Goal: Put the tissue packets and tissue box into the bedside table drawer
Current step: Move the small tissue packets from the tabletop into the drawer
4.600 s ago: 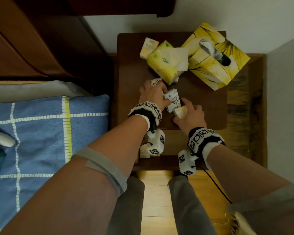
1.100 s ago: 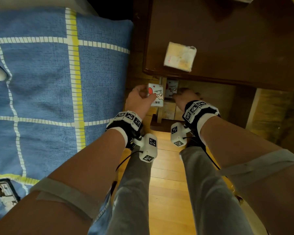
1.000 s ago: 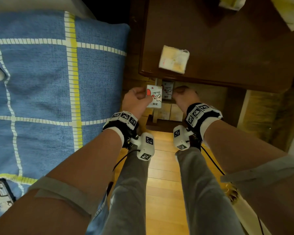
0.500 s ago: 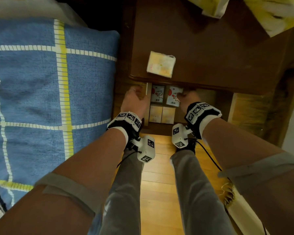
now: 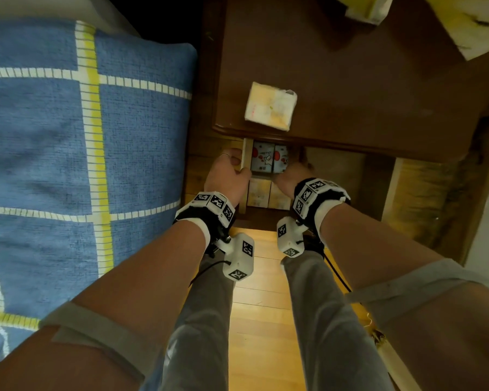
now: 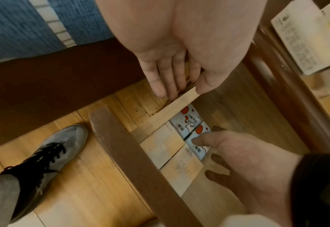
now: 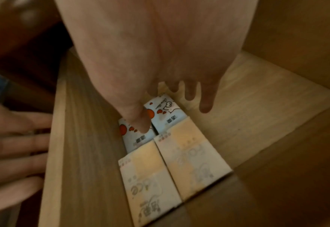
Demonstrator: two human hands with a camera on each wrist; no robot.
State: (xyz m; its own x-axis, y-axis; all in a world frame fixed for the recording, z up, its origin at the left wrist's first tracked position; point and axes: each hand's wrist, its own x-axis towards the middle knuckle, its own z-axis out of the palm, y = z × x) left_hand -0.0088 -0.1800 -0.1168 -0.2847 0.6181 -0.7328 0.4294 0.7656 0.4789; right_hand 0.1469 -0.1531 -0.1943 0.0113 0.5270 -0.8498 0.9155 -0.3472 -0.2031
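Observation:
The bedside table drawer (image 5: 336, 173) stands pulled out under the table top (image 5: 336, 80). Two blue-white tissue packets (image 5: 261, 162) (image 7: 166, 113) lie side by side in its left part, with two cream packets (image 5: 259, 193) (image 7: 150, 176) in front of them. My right hand (image 5: 290, 174) (image 7: 160, 61) reaches into the drawer with fingers spread and its thumb on the blue-white packets. My left hand (image 5: 226, 176) (image 6: 170, 73) lies with straight fingers against the outside of the drawer's left wall (image 6: 166, 110), thumb on its rim. Another cream packet (image 5: 270, 107) lies on the table top.
The yellow tissue box (image 5: 474, 21) and a yellow soft pack (image 5: 367, 7) show at the table's far edge. A blue checked bed cover (image 5: 82, 136) lies close on the left. My legs and a grey shoe (image 6: 49, 153) stand on the wooden floor before the drawer front (image 6: 137, 161).
A second ago my left hand held a blue-white packet over the drawer. Both blue-white packets now lie in it, the left hand has moved onto the drawer wall, and the right hand has let go.

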